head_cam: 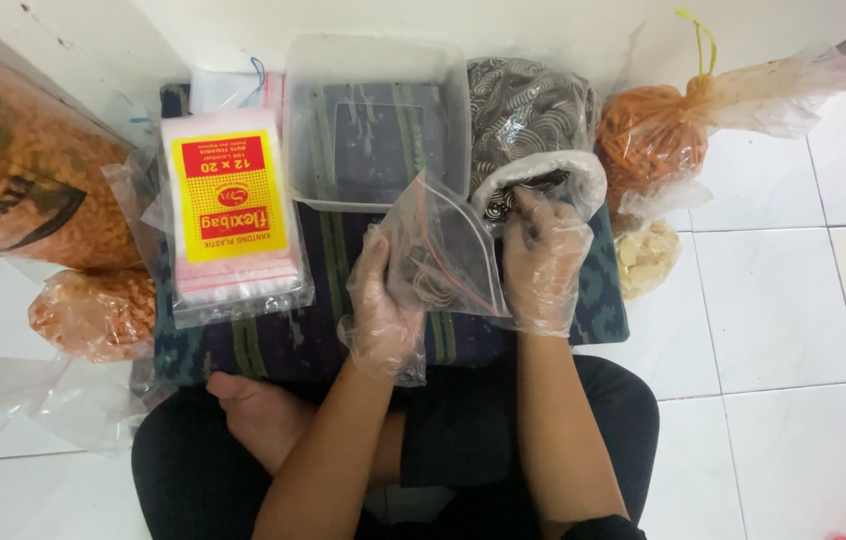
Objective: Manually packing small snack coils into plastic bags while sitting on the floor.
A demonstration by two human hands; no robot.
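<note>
Small clear zip-top plastic bag (440, 255) with a red seal line sits in front of the empty clear plastic tub (379, 120), held over the dark striped woven cloth (293, 335) that covers the floor before the seated person. The left hand (383, 305), in a loose clear plastic glove, is closed around the bag's lower left side and props its mouth open. The right hand (543, 262), gloved the same way, is narrowed to a pinch just right of the bag, its fingertips at the rolled-down mouth of the large clear sack of dark spiral-patterned snacks (528, 125), which stands just right of the tub; whether it already grips any pieces I cannot tell. Judging by the few spiral pieces lying in the bottom of the small bag, filling has only just begun: most of the bag is still slack and empty, and its seal is open. The sack looks well stocked, so much appears left to portion out. Left of the tub lies a stack of flat unused zip bags in a wrapper with a red and yellow label (231, 205), seemingly barely touched. No filled and sealed small bags show anywhere in view. Farther left of the tub rest large bags of orange snacks (28, 165), and right of the sack another tied bag of orange snacks (655, 135).
</note>
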